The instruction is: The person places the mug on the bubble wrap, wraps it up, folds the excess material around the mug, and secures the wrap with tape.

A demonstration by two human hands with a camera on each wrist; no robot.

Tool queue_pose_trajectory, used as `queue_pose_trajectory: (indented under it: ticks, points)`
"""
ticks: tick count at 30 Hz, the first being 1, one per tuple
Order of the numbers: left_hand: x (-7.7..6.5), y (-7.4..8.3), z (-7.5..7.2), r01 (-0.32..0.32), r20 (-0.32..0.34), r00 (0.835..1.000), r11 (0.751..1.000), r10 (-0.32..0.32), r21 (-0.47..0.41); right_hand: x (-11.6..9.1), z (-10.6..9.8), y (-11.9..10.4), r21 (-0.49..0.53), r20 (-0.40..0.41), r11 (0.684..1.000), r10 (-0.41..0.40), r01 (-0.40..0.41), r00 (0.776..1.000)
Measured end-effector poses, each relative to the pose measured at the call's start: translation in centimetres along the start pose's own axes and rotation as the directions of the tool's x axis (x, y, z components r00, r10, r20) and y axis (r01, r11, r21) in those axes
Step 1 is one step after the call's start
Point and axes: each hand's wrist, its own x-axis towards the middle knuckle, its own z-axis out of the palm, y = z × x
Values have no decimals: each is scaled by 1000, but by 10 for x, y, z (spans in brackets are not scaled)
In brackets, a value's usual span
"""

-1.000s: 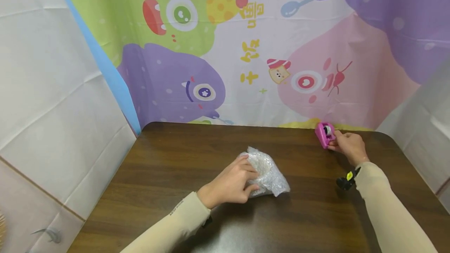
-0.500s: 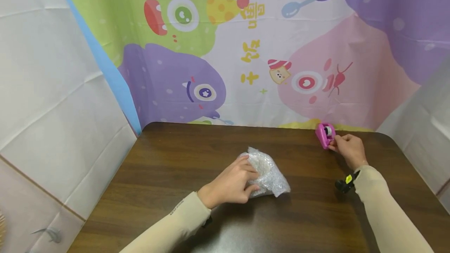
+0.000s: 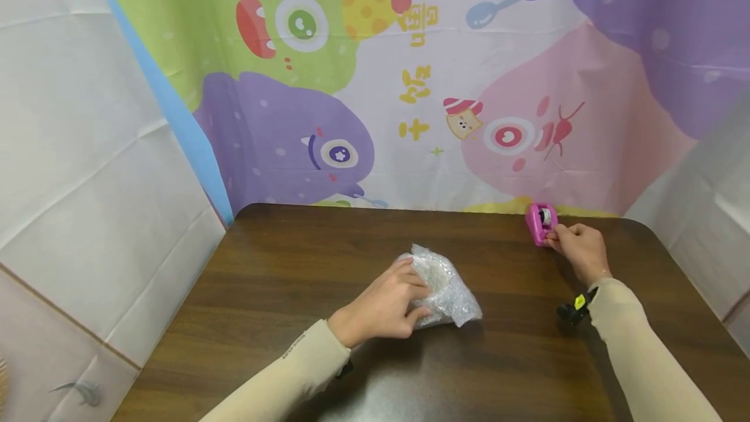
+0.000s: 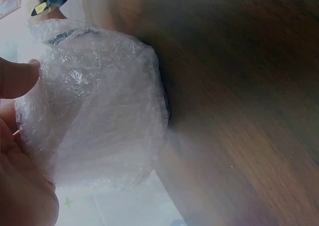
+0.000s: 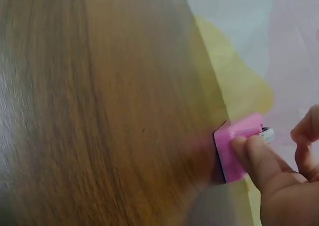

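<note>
My left hand point(image 3: 383, 305) grips a clear bubble-wrapped package point(image 3: 448, 292) on the table, its fingers over the left side and top. In the left wrist view, the thumb lies against the bubble wrap point(image 4: 104, 101); what is inside cannot be made out. At the far right of the table, my right hand point(image 3: 583, 249) holds the front end of a pink tape dispenser point(image 3: 534, 226) carrying a small roll. In the right wrist view, fingertips point(image 5: 240, 144) touch the dispenser's side, while another curled digit stays apart from it. Whether a strip of tape is pinched cannot be seen.
The dark wooden table point(image 3: 281, 246) runs back to a wall cloth point(image 3: 422, 168) printed with cartoon monsters. Pale sheets hang at the left point(image 3: 105, 116) and right. The dispenser stands close to the table's far edge.
My right hand has shifted slightly at the front of the tape dispenser, with its wrist a little lower and further left. The left hand and the bubble-wrapped package stay in place.
</note>
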Motion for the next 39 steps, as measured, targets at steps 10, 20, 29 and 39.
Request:
queue_pose_trajectory:
  ticks: [10,20,29,39]
  points:
    - [0,0,-1,4,-2,1000,1000,-4,-12,-16,-4,3,100,37,986,131,-134,991]
    - [-1,-1,1,7,10,1000,1000,-7,-11,-16,-6,7,-79,-4,973,217,-216,976]
    - [0,-1,2,6,14,1000,1000,-6,-1,-10,-8,5,-171,35,944,292,-282,956]
    - [0,-1,1,13,17,1000,1000,-13,-11,-3,-4,8,-246,36,923,312,-294,949]
